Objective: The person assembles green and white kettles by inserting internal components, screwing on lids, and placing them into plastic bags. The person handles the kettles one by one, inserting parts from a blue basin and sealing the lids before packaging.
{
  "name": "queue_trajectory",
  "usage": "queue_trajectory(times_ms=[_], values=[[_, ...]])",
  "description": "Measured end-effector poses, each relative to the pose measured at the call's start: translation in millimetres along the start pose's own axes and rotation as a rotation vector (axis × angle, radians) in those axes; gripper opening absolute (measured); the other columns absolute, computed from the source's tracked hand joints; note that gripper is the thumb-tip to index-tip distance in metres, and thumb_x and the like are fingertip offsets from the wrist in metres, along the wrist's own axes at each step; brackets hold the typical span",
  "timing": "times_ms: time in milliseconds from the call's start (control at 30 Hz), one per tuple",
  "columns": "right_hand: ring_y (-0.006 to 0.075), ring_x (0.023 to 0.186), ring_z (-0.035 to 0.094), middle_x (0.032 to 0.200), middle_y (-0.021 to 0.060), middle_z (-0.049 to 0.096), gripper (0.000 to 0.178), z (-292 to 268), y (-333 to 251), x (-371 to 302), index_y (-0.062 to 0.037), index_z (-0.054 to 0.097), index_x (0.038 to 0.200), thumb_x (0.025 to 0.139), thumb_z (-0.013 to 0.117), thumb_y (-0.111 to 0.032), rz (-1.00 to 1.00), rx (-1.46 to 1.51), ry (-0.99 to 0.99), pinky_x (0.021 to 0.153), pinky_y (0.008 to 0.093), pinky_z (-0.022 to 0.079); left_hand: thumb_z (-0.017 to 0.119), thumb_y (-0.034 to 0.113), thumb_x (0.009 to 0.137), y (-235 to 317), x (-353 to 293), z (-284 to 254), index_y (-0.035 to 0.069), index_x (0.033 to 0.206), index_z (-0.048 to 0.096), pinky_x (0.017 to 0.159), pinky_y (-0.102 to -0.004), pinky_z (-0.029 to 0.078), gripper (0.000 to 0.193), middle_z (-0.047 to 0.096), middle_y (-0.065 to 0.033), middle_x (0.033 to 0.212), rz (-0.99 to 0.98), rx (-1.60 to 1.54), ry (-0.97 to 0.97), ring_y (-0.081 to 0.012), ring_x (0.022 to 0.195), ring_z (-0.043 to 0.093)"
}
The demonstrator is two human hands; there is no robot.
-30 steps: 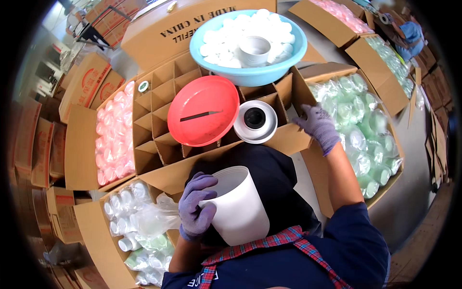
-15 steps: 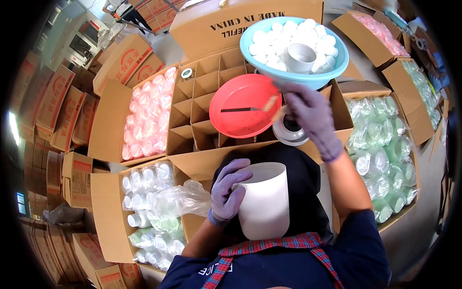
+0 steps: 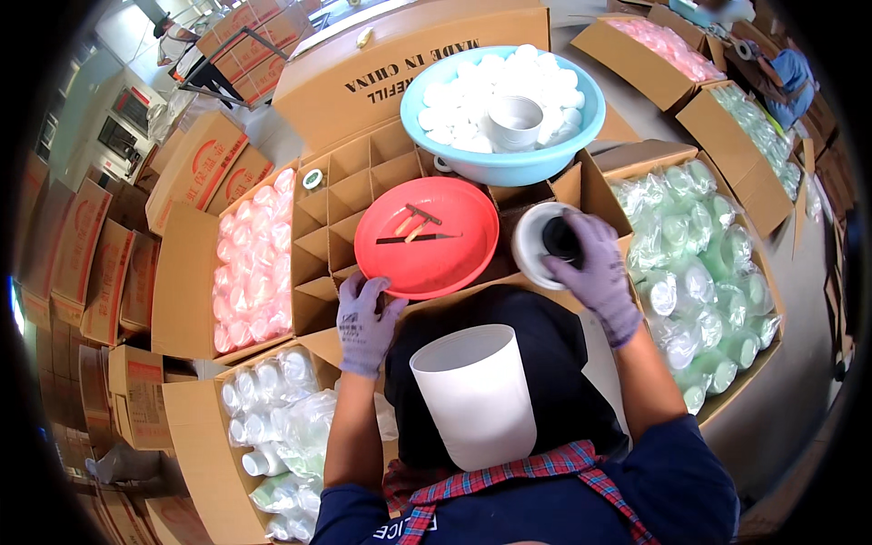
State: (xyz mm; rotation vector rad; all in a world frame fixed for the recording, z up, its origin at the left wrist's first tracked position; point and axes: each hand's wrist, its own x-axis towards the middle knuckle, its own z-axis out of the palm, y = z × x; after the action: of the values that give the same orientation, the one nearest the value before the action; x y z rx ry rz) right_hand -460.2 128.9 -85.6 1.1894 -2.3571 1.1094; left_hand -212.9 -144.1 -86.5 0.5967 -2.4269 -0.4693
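A white cylindrical tub (image 3: 480, 404) rests on my lap, tilted with its open mouth upward, held by neither hand. Fingers apart, my left hand (image 3: 366, 327) is at the near-left rim of a red basin (image 3: 427, 272). In this basin lie a thin dark strip (image 3: 404, 240) and a small tool with light wooden-looking handles and a dark bar (image 3: 420, 219). My right hand (image 3: 595, 277) curls round a black round piece (image 3: 560, 238) inside a white round container (image 3: 536, 259). The palm side of that grip is hidden.
A divided carton (image 3: 350, 195) sits under the basins. Beyond it is a blue basin (image 3: 581, 127) with white rounded pieces and a metal-looking cup (image 3: 515, 124). Boxes of pink bottles (image 3: 256, 263), green bagged bottles (image 3: 695, 272) and white bottles (image 3: 272, 381) stand around. Another person (image 3: 790, 82) is far right.
The wooden-handled tool left my right hand and now lies in the red basin. My right hand moved down to the black piece; my left hand left the white tub for the basin's rim.
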Motion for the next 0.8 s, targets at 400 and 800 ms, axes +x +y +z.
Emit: queue_trajectory(times_ms=[400,800], values=[[0.0379,0.139,0.044,0.145,0.0220,0.048,0.080,-61,-29,-34,-0.0004,0.047,0.145,0.070,0.076,-0.006,0.093,0.375,0.049,0.116,0.0442,0.035,0.084,0.025,0.079,-54,-35,-15,0.005,0.110,0.068,0.091,-0.0420,0.049,0.040,0.055,-0.0199,0.117,-0.159,0.188,0.367,-0.0356,0.108,0.055],[0.0424,0.127,0.052,0.129,0.0210,0.056,0.078,-51,-151,-2,-0.0012,0.054,0.131,0.069,0.089,-0.033,-0.592,0.518,-0.037,0.115,0.0584,0.033,0.086,0.025,0.076,138,-37,-107,-0.003,0.153,0.034,0.118,-0.0415,0.031,0.097,0.038,-0.0205,0.155,0.036,-1.016,-0.320,-0.0271,0.144,0.037]])
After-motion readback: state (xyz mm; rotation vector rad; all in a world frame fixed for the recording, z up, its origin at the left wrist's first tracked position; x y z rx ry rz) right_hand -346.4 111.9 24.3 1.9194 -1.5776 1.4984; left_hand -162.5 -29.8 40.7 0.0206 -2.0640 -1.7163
